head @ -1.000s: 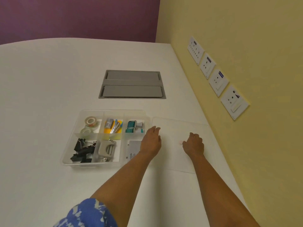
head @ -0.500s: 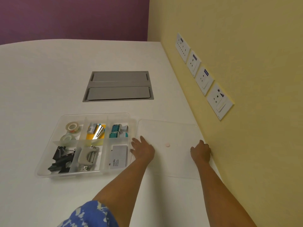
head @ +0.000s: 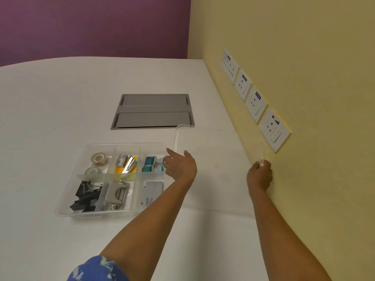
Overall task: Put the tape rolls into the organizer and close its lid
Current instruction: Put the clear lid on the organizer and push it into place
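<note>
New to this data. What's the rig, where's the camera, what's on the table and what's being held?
There is no robot here: a person works with bare hands, and the one picture comes from a wide-angle camera on their head, looking forward and down. On the white table sits a clear organizer with compartments. Two tape rolls lie in its far left compartment; others hold black binder clips and small stationery. The clear lid is off the organizer and tilted up beside it. The right hand grips the lid's right edge near the yellow wall; the left hand is open at its left edge.
</note>
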`<state>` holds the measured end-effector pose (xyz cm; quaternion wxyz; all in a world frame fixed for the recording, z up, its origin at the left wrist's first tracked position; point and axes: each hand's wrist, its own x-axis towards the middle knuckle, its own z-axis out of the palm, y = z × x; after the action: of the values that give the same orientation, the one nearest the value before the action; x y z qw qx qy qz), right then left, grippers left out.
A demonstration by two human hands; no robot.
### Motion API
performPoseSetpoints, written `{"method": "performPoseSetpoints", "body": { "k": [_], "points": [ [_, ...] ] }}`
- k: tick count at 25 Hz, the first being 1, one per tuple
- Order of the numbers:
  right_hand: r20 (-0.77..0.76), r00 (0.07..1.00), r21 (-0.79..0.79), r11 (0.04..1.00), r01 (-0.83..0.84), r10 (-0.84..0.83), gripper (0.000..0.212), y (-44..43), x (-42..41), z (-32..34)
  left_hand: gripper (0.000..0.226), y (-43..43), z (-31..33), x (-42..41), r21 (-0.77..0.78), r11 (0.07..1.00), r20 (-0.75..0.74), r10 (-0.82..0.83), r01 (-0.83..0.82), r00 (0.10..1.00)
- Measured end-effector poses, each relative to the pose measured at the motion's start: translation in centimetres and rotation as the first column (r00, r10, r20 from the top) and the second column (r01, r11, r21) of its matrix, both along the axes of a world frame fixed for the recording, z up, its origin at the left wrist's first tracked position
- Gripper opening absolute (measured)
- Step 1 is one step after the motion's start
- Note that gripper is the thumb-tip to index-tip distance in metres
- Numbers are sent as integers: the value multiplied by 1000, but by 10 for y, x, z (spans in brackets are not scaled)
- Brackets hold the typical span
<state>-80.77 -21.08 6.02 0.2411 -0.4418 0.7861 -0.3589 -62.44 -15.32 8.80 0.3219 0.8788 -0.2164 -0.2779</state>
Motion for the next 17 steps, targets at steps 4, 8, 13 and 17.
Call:
{"method": "performPoseSetpoints", "body": {
  "k": [4,8,13,17],
  "points": [
    [41,997,-243,967,68,-60,32,6,17,38,56,10,18,16,-115,990,-77,72,-81,994],
    [161,982,-446,880,165,-102,32,15,48,82,51,22,42,35,-233,955,-246,124,-183,961],
    [555,832,-471,822,319,-4,46,26,87,126,61,31,76,69,-339,809,-648,170,-480,743],
    [846,519,-344,868,359,121,46,33,100,134,62,44,87,115,-420,630,-873,-85,-653,479]
  ]
}}
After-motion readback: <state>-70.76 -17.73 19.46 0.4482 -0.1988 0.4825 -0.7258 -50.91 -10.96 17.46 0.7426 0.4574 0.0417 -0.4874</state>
